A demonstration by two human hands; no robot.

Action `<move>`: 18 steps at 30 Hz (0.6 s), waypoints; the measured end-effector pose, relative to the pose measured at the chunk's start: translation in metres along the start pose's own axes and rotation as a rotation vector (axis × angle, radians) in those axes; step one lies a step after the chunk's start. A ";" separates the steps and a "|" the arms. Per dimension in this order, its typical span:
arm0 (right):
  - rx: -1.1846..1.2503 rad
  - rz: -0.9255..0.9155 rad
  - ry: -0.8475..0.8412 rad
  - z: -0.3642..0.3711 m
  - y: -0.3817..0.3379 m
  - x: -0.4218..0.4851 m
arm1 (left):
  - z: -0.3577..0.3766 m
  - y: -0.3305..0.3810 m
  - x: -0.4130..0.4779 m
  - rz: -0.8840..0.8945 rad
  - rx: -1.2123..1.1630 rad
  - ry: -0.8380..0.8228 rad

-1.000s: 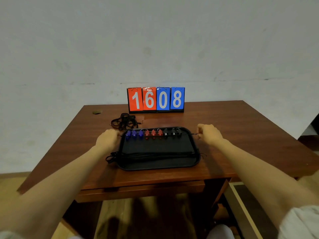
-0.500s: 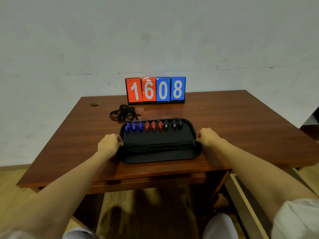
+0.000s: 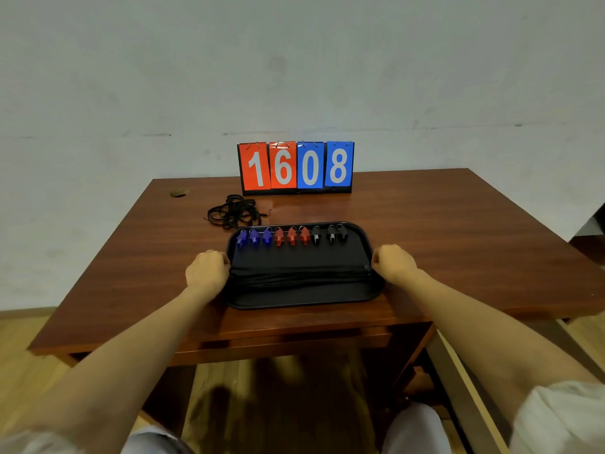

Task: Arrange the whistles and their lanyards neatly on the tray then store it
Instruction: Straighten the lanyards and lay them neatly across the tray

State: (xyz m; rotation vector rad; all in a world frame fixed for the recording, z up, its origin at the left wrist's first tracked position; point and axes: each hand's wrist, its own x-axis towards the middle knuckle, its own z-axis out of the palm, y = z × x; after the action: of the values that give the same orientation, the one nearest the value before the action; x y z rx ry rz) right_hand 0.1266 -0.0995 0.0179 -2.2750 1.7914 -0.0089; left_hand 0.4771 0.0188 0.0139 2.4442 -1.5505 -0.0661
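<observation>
A person's left hand [image 3: 208, 273] and right hand [image 3: 394, 265] grip the short ends of a smooth black, round-cornered tray [image 3: 304, 303] on a wooden table [image 3: 458, 231], its long axis running hand to hand. Black lanyards [image 3: 301, 276] lie straight between the fists. Beyond the knuckles, nine plastic whistles [image 3: 291, 236] in blue, red and black line the far rim.

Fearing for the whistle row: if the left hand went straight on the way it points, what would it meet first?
The tray rim beside the left hand; past that, likely the blue whistles, though depth is unclear.
</observation>
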 end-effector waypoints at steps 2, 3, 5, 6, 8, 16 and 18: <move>-0.028 -0.005 -0.003 0.001 -0.001 0.000 | 0.001 -0.001 0.000 0.019 0.034 -0.018; -0.041 -0.008 -0.003 0.002 -0.002 0.000 | 0.002 -0.002 0.001 0.030 0.053 -0.035; -0.059 -0.015 0.004 0.003 -0.001 0.001 | 0.004 -0.003 0.001 0.043 0.080 -0.055; -0.069 -0.021 0.008 0.004 -0.001 0.001 | 0.005 -0.004 0.001 0.047 0.092 -0.057; -0.091 -0.031 0.016 0.004 -0.001 0.001 | 0.006 -0.005 0.000 0.060 0.123 -0.061; -0.134 -0.061 0.032 0.002 -0.004 -0.003 | 0.008 -0.001 -0.005 0.113 0.234 -0.024; -0.143 -0.058 0.050 0.001 -0.004 -0.004 | 0.008 0.003 -0.006 0.131 0.242 -0.034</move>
State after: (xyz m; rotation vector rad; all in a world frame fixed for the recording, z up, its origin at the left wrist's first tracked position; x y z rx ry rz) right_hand 0.1299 -0.0944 0.0188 -2.4464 1.8036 0.0541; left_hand 0.4707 0.0218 0.0059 2.5223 -1.8247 0.1104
